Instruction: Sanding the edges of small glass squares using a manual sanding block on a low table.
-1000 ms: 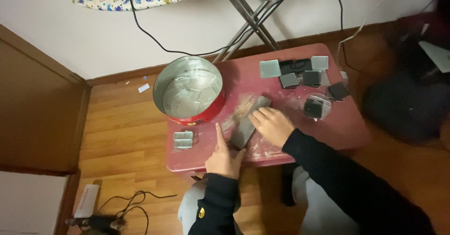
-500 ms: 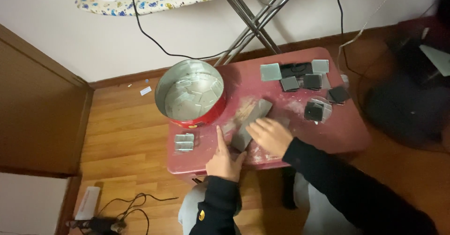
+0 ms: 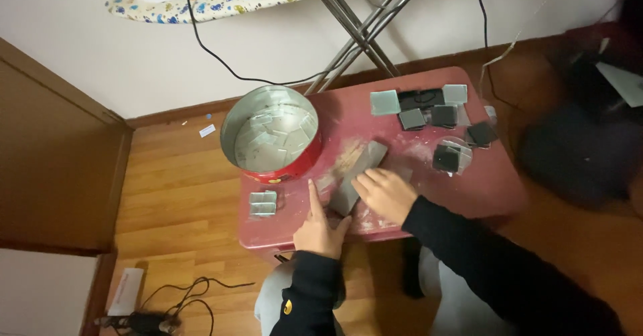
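Note:
A long grey rectangular block lies slantwise on a low red table. My left hand rests at the block's near end, index finger stretched out along the table. My right hand lies flat over the block's middle and right side, fingers pressing on it. Whitish dust or scratches show on the table around the block. Both arms wear dark sleeves.
A round red tin holding several glass pieces stands at the table's left. Two small glass squares lie near the front left edge. Several square tiles sit at the back right. Behind are ironing-board legs; a cable lies on the wooden floor.
My right hand has slid a little down the block toward me. My left hand stays at the near end. The view has shifted slightly.

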